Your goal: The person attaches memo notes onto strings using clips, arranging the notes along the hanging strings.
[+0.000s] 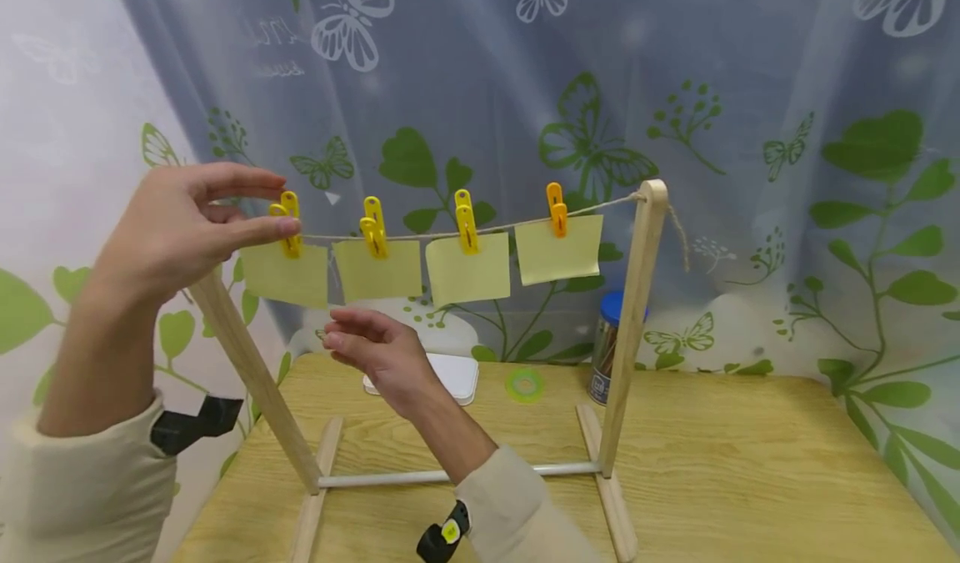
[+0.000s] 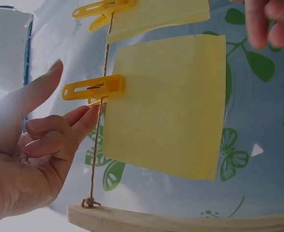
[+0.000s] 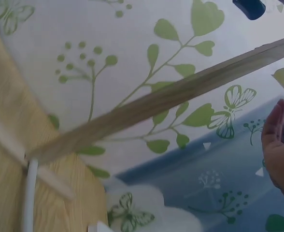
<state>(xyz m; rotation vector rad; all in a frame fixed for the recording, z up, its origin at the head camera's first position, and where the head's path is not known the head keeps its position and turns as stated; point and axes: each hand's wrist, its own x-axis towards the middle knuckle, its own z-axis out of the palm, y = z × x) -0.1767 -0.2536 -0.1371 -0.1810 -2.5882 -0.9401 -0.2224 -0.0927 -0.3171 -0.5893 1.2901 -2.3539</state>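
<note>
Several yellow paper notes hang by yellow clothespins from a twine line [image 2: 96, 159]. My left hand [image 1: 176, 225] is at the leftmost clothespin [image 2: 93, 88], which clips the leftmost note [image 2: 163, 106] to the twine. In the left wrist view the thumb stands apart from that clothespin, while fingertips reach behind it, close to or touching it. My right hand [image 1: 382, 354] hovers below the notes, its fingers loosely bent around nothing. Further right hang a second note [image 1: 378, 271], a third note [image 1: 468, 271] and a note with an orange clothespin [image 1: 557, 210].
A wooden frame [image 1: 633, 313] with a white crossbar [image 1: 555, 470] holds the twine above the wood-grain table [image 1: 750, 463]. Behind it are a white flat box [image 1: 459, 375], a green tape roll [image 1: 524, 385] and a blue-lidded jar [image 1: 603, 354]. A patterned curtain [image 1: 480, 71] hangs at the back.
</note>
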